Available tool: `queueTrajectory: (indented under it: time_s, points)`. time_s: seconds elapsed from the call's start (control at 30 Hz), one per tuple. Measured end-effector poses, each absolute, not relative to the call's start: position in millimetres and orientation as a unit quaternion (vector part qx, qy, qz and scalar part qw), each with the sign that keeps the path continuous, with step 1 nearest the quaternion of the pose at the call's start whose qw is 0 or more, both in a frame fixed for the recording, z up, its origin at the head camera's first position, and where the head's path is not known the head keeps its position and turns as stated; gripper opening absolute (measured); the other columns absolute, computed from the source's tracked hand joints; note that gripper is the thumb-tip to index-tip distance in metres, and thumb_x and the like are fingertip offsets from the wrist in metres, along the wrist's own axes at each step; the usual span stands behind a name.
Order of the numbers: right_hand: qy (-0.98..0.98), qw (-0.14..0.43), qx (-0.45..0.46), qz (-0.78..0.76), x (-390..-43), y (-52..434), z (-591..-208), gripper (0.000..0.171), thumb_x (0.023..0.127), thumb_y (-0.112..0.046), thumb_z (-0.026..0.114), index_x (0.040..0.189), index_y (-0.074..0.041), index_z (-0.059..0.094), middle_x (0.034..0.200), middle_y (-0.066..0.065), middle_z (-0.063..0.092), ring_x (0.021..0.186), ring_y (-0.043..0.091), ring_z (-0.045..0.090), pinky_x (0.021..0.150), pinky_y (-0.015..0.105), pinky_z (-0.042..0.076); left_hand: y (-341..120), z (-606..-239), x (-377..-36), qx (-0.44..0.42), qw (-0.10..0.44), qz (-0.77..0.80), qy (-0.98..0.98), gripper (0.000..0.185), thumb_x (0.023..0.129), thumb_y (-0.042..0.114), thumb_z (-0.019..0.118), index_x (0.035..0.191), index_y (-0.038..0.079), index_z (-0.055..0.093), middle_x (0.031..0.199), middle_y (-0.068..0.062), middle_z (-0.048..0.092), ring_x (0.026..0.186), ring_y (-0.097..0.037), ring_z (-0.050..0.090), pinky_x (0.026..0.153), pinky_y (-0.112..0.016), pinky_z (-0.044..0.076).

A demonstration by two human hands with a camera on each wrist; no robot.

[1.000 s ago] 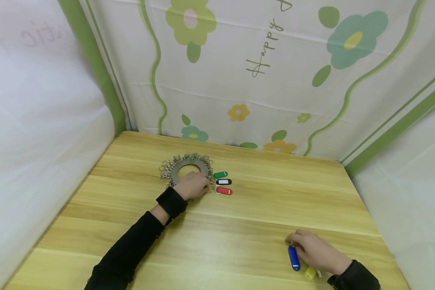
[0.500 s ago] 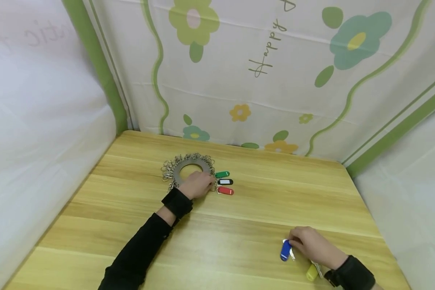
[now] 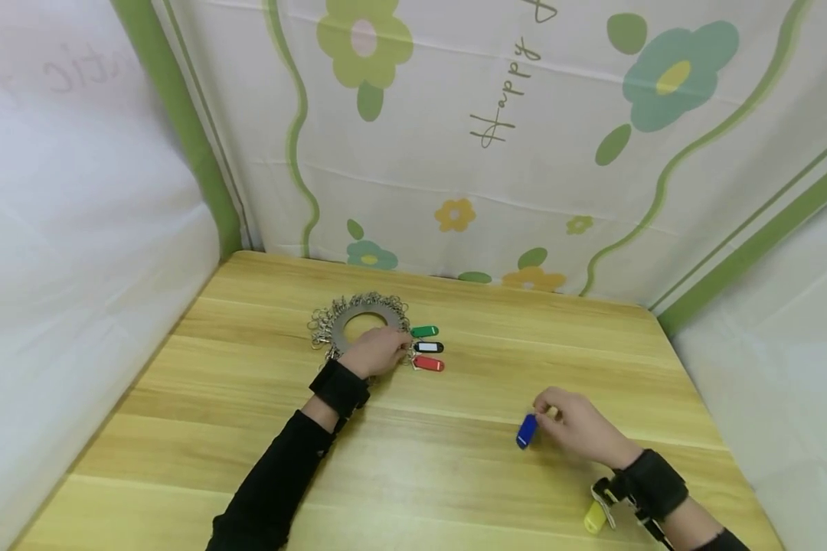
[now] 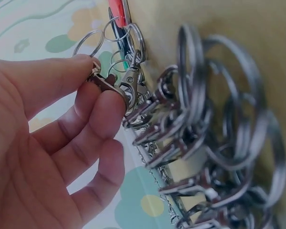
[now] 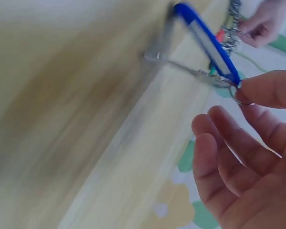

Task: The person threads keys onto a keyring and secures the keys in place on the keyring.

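A grey metal ring disc (image 3: 355,321) hung with several clasps and key rings lies on the wooden table (image 3: 248,398). Green (image 3: 425,331), black (image 3: 429,347) and red (image 3: 429,364) key tags hang off its right side. My left hand (image 3: 377,350) rests at the disc's near edge and pinches a metal snap clasp (image 4: 109,86) between thumb and forefinger. My right hand (image 3: 573,430) is raised over the table to the right and pinches the small ring (image 5: 238,93) of a blue key tag (image 3: 526,431), also seen as the blue tag (image 5: 207,40) with a key dangling from it.
A yellow key tag (image 3: 594,518) lies on the table near my right wrist. Floral curtain walls (image 3: 496,138) close in the table at the back and both sides. Bare wood stretches between the two hands.
My right hand lifted the blue tag off the table and carried it up and to the left, leaving the yellow tag behind. The left hand stayed at the disc.
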State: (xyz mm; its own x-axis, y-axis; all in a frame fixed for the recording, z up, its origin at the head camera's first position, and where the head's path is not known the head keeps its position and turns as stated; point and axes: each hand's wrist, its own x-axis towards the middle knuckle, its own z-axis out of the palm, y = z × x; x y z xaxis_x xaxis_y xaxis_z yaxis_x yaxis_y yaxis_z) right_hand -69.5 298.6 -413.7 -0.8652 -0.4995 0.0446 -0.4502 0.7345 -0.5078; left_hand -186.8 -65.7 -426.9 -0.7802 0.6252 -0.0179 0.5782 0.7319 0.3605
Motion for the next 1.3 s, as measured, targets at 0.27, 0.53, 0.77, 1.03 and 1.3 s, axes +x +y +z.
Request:
queueTrajectory:
  time_s: [0.27,0.53,0.77,1.03,1.3]
  points:
    - [0.894,0.132,-0.225,-0.364,-103.0,274.5,-421.4,0.019,0.101,-0.02,0.047,0.09,-0.014,0.061,0.107,0.005,0.065,0.099,0.02,0.059,0.082,0.037,0.048,-60.6,-427.8,-187.8,0.323,0.055,0.18,0.928,0.008,0.097,0.012,0.055,0.095,0.012,0.063,0.081,0.001,0.057,0.068,-0.014,0.051,0.063,-0.029,0.042]
    - [0.8,0.215,-0.171,-0.532,-150.9,240.7,-416.4,0.027,0.1,-0.013,0.036,0.086,0.004,0.05,0.102,0.021,0.063,0.102,0.034,0.06,0.097,0.051,0.038,-58.4,-427.8,-192.4,0.32,0.05,0.197,0.925,0.01,0.098,0.011,0.053,0.092,0.009,0.061,0.075,0.001,0.052,0.064,-0.015,0.047,0.061,-0.03,0.038]
    - [0.781,0.267,-0.154,-0.544,-173.8,208.6,-404.3,0.026,0.099,-0.012,0.039,0.088,0.007,0.051,0.096,0.031,0.057,0.085,0.039,0.063,0.076,0.049,0.049,-54.3,-428.8,-198.1,0.314,0.052,0.203,0.926,0.008,0.097,0.011,0.053,0.093,0.008,0.06,0.073,0.001,0.049,0.063,-0.015,0.045,0.062,-0.03,0.036]
    - [0.819,0.317,-0.195,-0.437,-174.5,161.5,-417.1,0.036,0.103,-0.018,0.035,0.1,0.006,0.062,0.075,0.008,0.055,0.062,0.021,0.047,0.056,0.03,0.038,-51.5,-429.7,-199.0,0.302,0.046,0.208,0.929,0.009,0.098,0.012,0.053,0.093,0.008,0.06,0.074,0.0,0.049,0.064,-0.015,0.045,0.062,-0.03,0.036]
    - [0.841,0.288,-0.161,-0.429,-176.6,132.8,-430.4,0.028,0.102,-0.02,0.041,0.09,-0.002,0.058,0.065,0.0,0.044,0.051,0.014,0.036,0.05,0.026,0.031,-52.6,-435.1,-200.2,0.306,0.02,0.237,0.922,0.014,0.098,0.012,0.05,0.085,0.013,0.052,0.07,-0.001,0.045,0.06,-0.014,0.041,0.058,-0.028,0.032]
